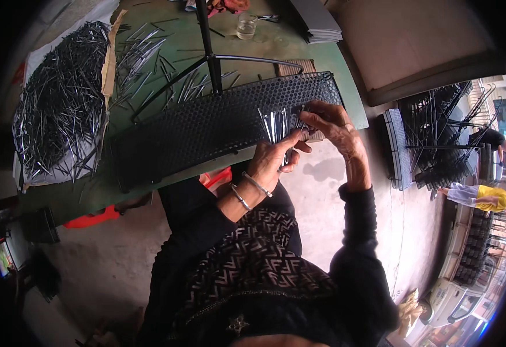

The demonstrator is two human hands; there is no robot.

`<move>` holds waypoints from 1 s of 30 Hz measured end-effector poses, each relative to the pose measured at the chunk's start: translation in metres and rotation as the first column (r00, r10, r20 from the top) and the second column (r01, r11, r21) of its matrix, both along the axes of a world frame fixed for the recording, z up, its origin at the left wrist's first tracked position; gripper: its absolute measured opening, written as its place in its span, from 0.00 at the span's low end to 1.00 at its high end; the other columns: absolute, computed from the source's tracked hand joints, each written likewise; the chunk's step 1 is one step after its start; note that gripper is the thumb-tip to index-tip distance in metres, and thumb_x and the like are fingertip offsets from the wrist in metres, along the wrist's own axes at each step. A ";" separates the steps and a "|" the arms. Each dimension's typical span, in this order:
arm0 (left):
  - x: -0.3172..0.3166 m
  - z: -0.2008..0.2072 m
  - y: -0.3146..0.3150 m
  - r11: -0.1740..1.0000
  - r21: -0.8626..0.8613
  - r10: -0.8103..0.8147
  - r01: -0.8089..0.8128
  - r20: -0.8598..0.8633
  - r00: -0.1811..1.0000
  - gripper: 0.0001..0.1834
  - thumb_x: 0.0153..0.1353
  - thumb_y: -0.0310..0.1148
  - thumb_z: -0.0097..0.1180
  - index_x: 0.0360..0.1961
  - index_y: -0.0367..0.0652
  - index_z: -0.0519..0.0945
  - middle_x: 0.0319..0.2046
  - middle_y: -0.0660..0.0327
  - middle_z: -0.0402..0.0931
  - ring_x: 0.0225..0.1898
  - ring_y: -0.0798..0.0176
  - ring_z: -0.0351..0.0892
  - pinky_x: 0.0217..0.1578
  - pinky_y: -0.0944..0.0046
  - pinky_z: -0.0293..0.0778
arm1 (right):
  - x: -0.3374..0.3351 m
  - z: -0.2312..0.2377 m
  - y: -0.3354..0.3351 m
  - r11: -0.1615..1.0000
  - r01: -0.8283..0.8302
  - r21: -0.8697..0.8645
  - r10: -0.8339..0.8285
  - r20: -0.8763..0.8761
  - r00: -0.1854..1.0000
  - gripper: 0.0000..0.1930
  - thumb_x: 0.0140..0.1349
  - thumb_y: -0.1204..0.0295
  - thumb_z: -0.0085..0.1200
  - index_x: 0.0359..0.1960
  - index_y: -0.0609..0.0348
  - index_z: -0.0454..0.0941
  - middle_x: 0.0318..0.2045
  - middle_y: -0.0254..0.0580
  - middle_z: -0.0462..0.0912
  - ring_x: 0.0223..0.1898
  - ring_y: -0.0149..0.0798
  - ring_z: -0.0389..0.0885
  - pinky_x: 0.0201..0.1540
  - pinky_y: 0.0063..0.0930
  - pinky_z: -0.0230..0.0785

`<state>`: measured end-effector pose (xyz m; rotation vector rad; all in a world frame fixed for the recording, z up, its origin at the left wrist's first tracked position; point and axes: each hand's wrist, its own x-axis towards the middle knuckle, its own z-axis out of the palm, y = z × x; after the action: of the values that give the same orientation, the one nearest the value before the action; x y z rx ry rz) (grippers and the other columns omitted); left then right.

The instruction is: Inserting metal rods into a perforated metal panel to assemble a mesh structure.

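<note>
A bunch of thin, glossy dark strips (274, 126) fans upward out of my left hand (269, 163), whose fingers are closed around the lower ends. My right hand (335, 128) pinches close beside the bunch, thumb and fingertips together; what sits between them is too small to make out. Both hands are at the near right end of a long black perforated metal panel (206, 124), which lies slanted along the table edge. A black rod frame (211, 69) with spread legs rises behind the panel's middle.
More strips heap on a sheet (62, 110) at the left and lie scattered across the green table (178, 34). A glass of clear liquid (246, 26) and stacked grey sheets (316, 26) stand farther back. A red stool (94, 217) is below; black racks (438, 139) and a person (484, 198) are at right.
</note>
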<state>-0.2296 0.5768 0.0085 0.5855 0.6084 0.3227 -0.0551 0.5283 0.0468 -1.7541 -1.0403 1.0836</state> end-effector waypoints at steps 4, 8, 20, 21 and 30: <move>0.001 0.002 0.002 0.999 0.017 -0.037 0.037 0.004 0.999 0.13 0.64 0.38 0.56 0.44 0.43 0.77 0.34 0.56 0.81 0.21 0.76 0.69 0.15 0.79 0.55 | -0.023 0.003 -0.008 0.941 0.337 0.021 -0.336 -0.046 0.941 0.21 0.59 0.63 0.62 0.46 0.70 0.78 0.32 0.40 0.80 0.35 0.30 0.78 0.39 0.23 0.73; -0.001 0.004 0.005 0.995 0.009 -0.097 0.097 -0.032 0.995 0.12 0.64 0.37 0.56 0.44 0.43 0.77 0.36 0.56 0.82 0.23 0.75 0.72 0.15 0.79 0.56 | -0.001 0.000 -0.006 0.998 0.064 -0.020 -0.067 -0.195 0.979 0.17 0.59 0.66 0.62 0.42 0.69 0.78 0.27 0.38 0.80 0.30 0.28 0.79 0.37 0.21 0.73; 0.005 -0.007 0.005 0.992 0.039 -0.120 0.124 -0.084 0.989 0.17 0.65 0.47 0.55 0.47 0.47 0.76 0.43 0.57 0.82 0.37 0.68 0.81 0.21 0.74 0.62 | 0.018 0.010 -0.014 0.986 0.025 0.165 0.003 -0.170 0.986 0.11 0.63 0.71 0.56 0.38 0.71 0.77 0.29 0.43 0.82 0.31 0.34 0.82 0.36 0.25 0.77; 0.005 -0.002 0.008 0.994 0.019 -0.104 0.107 -0.126 0.987 0.21 0.65 0.51 0.53 0.49 0.48 0.76 0.43 0.57 0.82 0.37 0.68 0.80 0.24 0.71 0.66 | 0.023 0.011 -0.015 0.930 0.085 0.357 -0.024 -0.172 0.985 0.12 0.64 0.72 0.55 0.40 0.72 0.77 0.31 0.46 0.83 0.31 0.35 0.83 0.38 0.25 0.77; 0.015 -0.038 -0.003 0.986 -0.083 -0.148 0.147 0.003 0.989 0.22 0.69 0.46 0.48 0.52 0.38 0.74 0.40 0.50 0.81 0.38 0.59 0.82 0.37 0.59 0.80 | 0.074 -0.014 0.023 0.762 0.291 0.579 -0.597 0.454 0.662 0.08 0.64 0.73 0.51 0.37 0.64 0.80 0.26 0.40 0.84 0.29 0.28 0.83 0.33 0.21 0.72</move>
<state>-0.2149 0.5741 -0.0296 0.5483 0.5752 0.1567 0.0192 0.5511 0.0332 -1.8428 -1.0189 -0.1134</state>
